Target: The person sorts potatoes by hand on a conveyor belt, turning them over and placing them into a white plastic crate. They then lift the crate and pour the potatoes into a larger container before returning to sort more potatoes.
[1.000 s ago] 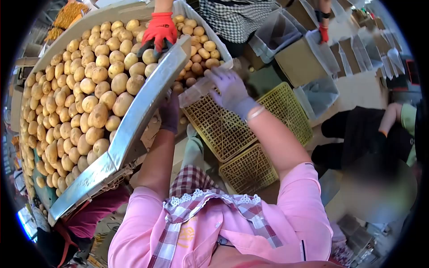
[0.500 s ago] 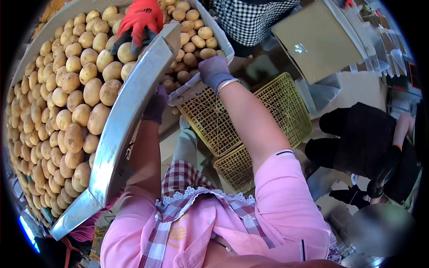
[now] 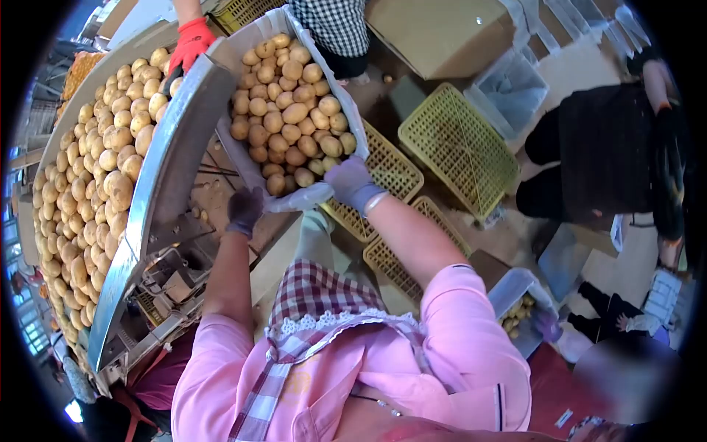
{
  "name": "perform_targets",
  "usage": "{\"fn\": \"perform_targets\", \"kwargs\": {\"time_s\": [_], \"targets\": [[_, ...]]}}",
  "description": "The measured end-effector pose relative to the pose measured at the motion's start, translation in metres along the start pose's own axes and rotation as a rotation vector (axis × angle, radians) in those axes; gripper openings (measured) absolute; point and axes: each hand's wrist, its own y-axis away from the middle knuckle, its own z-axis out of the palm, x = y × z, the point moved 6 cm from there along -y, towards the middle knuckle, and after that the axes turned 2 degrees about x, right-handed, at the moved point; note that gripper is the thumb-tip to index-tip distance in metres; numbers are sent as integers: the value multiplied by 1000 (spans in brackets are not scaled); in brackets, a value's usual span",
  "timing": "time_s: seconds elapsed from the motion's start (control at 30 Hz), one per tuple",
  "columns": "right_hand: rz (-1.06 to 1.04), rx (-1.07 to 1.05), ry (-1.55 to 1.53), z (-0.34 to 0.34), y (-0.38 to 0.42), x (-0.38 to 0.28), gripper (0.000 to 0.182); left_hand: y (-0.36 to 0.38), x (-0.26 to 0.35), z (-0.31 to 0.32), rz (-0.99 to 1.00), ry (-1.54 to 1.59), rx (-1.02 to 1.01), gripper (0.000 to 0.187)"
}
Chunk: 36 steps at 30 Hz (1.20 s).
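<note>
A lined box (image 3: 351, 110) full of potatoes (image 3: 294, 113) stands in front of me, beside the metal rim (image 3: 158, 155) of a large round table heaped with potatoes (image 3: 96, 169). My left hand (image 3: 244, 209), in a dark purple glove, is closed at the box's near left corner. At the near right corner my right hand (image 3: 349, 180), also gloved, has its fingers wrapped over the edge, beside the bunched pale liner (image 3: 298, 199). Both hands grip the box, and their fingertips are partly hidden.
A co-worker's red-gloved hand (image 3: 193, 46) is at the table rim. Yellow crates (image 3: 460, 147) lie right of the box. A cardboard box (image 3: 434, 33) and clear bin (image 3: 508, 92) stand behind them. People in dark clothes are at the right.
The box has come out from behind the metal rim, and more of its potatoes show. Both my hands are lower in view. The co-worker's red glove has moved up and left.
</note>
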Motion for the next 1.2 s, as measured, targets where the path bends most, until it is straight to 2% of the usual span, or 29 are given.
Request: {"fn": "perform_targets", "kwargs": {"time_s": [0.03,0.07,0.1,0.17,0.27,0.3,0.33,0.37,0.43,0.47,0.53,0.57,0.63,0.67,0.73,0.8,0.83,0.87,0.9,0.97,1.0,1.1,1.2], "targets": [[18,-29,-32,-3,29,-6,19,18,-12,26,91,-125,-69,43],[10,13,-65,15,54,-9,19,40,-32,53,-11,86,-67,41],[10,50,-92,30,81,-10,18,75,0,41,-12,167,-64,40],[52,33,-143,48,138,-21,14,130,14,54,-89,286,-170,40],[91,36,-283,86,220,-54,7,201,1,86,-100,209,-511,42],[110,70,-325,96,243,-61,5,218,16,80,-88,236,-622,44],[111,11,-341,100,268,-69,7,231,42,64,-30,137,-705,48],[116,-44,-359,105,288,-80,10,248,9,103,111,65,-697,54],[230,-264,-523,155,316,-99,16,261,5,108,37,88,-803,51],[288,-379,-602,175,325,-103,19,251,9,106,19,181,-749,50],[239,45,-688,129,323,-88,22,217,21,88,-34,377,-642,47],[204,260,-724,96,321,-75,24,196,34,78,4,382,-661,44],[360,773,-570,26,309,-8,27,162,52,68,131,373,-516,40],[546,814,-385,8,301,21,35,146,57,68,216,399,-417,38],[826,865,-367,12,282,75,42,115,21,112,240,433,-368,33],[814,474,-540,40,238,109,46,100,23,121,367,143,-427,31],[887,134,-591,60,217,118,45,98,45,105,475,-166,-509,32],[895,36,-523,62,203,123,42,97,56,100,574,-481,-584,33],[900,-63,-457,64,196,125,39,89,49,105,524,-410,-601,35],[899,-65,-512,64,202,126,34,79,29,115,436,-268,-643,39],[905,-63,-531,63,208,127,32,81,44,106,515,-344,-662,46],[884,-39,-562,61,220,130,32,76,52,92,83,-109,-635,47],[934,1,-620,71,229,127,36,75,78,76,74,-186,-730,49]]}}
